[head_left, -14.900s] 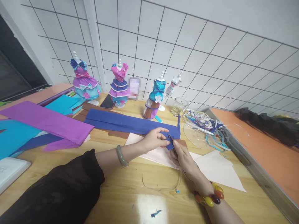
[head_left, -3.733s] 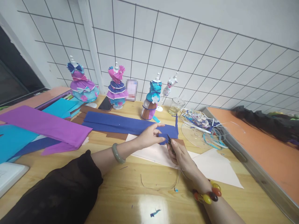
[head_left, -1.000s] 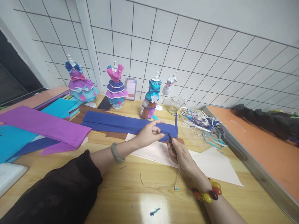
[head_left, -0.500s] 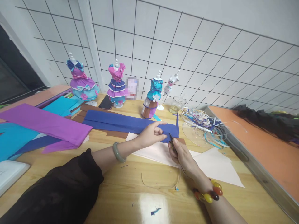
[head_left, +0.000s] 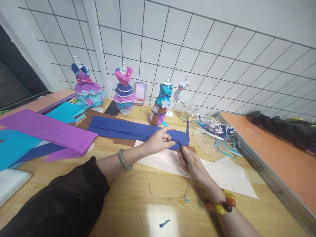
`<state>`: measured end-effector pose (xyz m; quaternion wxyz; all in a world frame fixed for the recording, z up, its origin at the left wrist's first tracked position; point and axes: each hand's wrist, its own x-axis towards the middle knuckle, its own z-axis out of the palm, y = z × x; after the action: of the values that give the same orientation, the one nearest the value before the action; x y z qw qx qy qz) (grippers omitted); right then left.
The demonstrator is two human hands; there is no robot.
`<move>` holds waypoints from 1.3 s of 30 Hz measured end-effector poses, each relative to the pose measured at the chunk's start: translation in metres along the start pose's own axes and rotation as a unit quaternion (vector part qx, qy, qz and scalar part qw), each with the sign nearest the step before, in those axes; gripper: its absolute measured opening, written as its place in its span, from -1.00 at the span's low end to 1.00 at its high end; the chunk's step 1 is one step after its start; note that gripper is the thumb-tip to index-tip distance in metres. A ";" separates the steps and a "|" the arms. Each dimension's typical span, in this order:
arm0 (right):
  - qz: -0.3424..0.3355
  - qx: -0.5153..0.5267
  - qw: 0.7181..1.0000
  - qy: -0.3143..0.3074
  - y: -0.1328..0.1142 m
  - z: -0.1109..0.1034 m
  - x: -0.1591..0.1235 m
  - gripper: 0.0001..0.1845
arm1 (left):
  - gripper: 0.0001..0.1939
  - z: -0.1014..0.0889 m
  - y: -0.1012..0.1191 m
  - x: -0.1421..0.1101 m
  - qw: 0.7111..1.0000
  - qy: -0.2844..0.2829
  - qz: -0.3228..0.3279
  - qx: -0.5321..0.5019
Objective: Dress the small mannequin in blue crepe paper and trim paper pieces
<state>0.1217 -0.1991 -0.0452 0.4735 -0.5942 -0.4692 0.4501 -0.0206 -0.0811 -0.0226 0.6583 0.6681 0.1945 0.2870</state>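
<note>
My left hand (head_left: 160, 141) is over the long dark blue crepe-paper strip (head_left: 118, 127), its thumb and fingers closed on a small dark blue paper piece (head_left: 175, 146). The index finger sticks out to the right. Just right of that piece, my right hand (head_left: 191, 161) grips small dark scissors (head_left: 181, 149), with the pointed tip up beside the left thumb. The handles are mostly hidden in the palm. Pale pink paper (head_left: 163, 161) lies beneath both hands, and brown paper (head_left: 123, 142) shows under the blue strip.
Small dress forms in paper dresses (head_left: 89, 87) stand along the tiled wall. A phone (head_left: 112, 108) and a glass cup (head_left: 188, 110) are at the back. Purple paper (head_left: 54, 131) lies left; tangled ribbon scraps (head_left: 212, 126) lie right. A thin cord (head_left: 168, 198) curves in front.
My left thumb and the small blue piece have shifted slightly. Both hands otherwise stay in nearly the same place.
</note>
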 end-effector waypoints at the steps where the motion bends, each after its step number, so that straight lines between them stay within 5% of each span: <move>1: 0.000 0.000 1.000 0.001 0.000 0.000 0.000 -0.56 | -0.41 0.000 0.000 0.000 1.000 -0.001 0.000 -0.002; 39: 0.012 -0.024 1.000 -0.011 -0.010 0.003 -0.004 -0.52 | -0.44 -0.008 -0.001 0.003 0.999 -0.020 0.027 0.038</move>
<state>0.1167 -0.2018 -0.0356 0.4484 -0.6061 -0.4777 0.4511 -0.0237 -0.0734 -0.0231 0.6281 0.7033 0.1743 0.2836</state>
